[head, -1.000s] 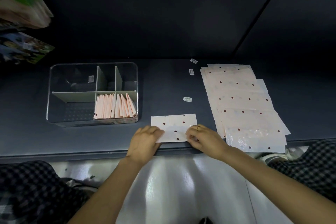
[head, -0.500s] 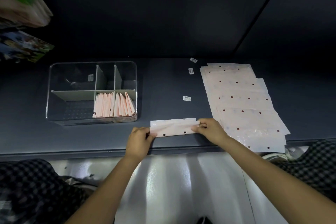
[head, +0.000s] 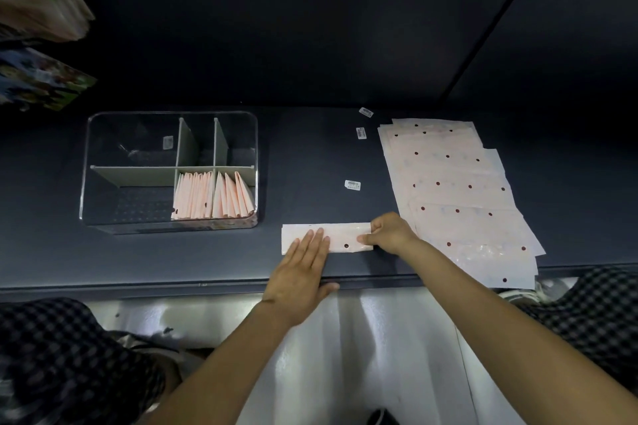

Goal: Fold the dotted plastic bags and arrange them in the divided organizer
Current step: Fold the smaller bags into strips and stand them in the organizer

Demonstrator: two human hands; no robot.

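Left hand lies flat with straight fingers pressing the left-middle of the folded strip, while the right hand pinches the strip's right end between thumb and curled fingers. Both work at the near edge of the dark blue-grey surface. On its right side a fanned stack of flat, pale pink plastic bags with dark red dots waits unfolded, overhanging the near edge slightly. At the left stands the clear rectangular organizer with grey dividers; its two near-right compartments hold upright folded pink bags, and the other compartments look unfilled. Between organizer and stack lies the long, narrow folded bag strip under both hands. Thin film like this is probably light, limp and slippery, prone to springing open, so pinning the crease flat and gripping the ends seems wisest. Three small white labels lie scattered nearby.
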